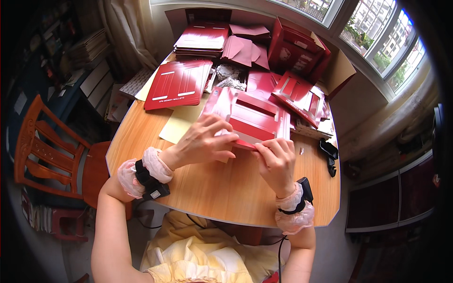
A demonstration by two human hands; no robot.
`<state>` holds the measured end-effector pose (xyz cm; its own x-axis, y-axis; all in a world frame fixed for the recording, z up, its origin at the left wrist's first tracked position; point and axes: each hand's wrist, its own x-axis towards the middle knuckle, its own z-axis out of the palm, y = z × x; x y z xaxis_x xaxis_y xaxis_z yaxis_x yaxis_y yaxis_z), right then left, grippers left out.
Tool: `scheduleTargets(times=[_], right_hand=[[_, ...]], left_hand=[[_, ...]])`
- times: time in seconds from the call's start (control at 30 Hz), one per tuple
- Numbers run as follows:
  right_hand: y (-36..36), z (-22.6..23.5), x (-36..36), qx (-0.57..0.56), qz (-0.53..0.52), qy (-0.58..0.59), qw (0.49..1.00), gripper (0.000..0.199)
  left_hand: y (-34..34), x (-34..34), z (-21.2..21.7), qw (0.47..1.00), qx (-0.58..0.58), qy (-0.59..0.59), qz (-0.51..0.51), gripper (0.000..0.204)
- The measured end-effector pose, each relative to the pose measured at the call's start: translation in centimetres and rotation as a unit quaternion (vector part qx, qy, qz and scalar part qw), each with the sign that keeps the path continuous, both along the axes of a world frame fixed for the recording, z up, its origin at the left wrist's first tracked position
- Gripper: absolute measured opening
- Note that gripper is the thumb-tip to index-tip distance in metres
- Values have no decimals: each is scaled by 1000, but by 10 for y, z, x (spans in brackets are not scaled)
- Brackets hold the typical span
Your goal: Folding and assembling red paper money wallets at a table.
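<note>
A red cardboard box [257, 118] with a slotted window on top is tilted above the middle of the wooden table [226, 188]. At its near right corner, the thumb and fingers of my right hand [277, 158] pinch the edge. My left hand [200, 140] is at the near left edge, its bent fingers against the cardboard and its thumb lower down. The fingers partly hide that corner. Just behind, a stack of flat red printed cards [177, 85] lies to the left and a similar red box [299, 96] to the right.
At the back stand a taller red card stack [203, 37], pink envelopes [243, 51] and a large red carton [297, 49]. Yellow paper [181, 122] lies under the left stack. A black strap-like object [329, 153] rests by the right edge. A wooden chair [52, 151] stands left.
</note>
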<state>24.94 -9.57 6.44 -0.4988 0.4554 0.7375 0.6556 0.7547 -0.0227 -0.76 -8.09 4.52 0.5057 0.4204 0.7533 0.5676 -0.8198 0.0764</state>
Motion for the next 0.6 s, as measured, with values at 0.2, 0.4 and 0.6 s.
scheduleTargets(times=[0.2,0.4,0.6], right_hand=[[5,2,13,-37,6,43,998,18],[6,3,15,-50,15,43,998,17],[7,1,15,-72,17,53,996,16]], left_hand=[[7,-16,2,998,-13,58,25,45],[7,-14,3,997,-60,47,2,38],[13,-13,-7,997,-79,11,-25,30]])
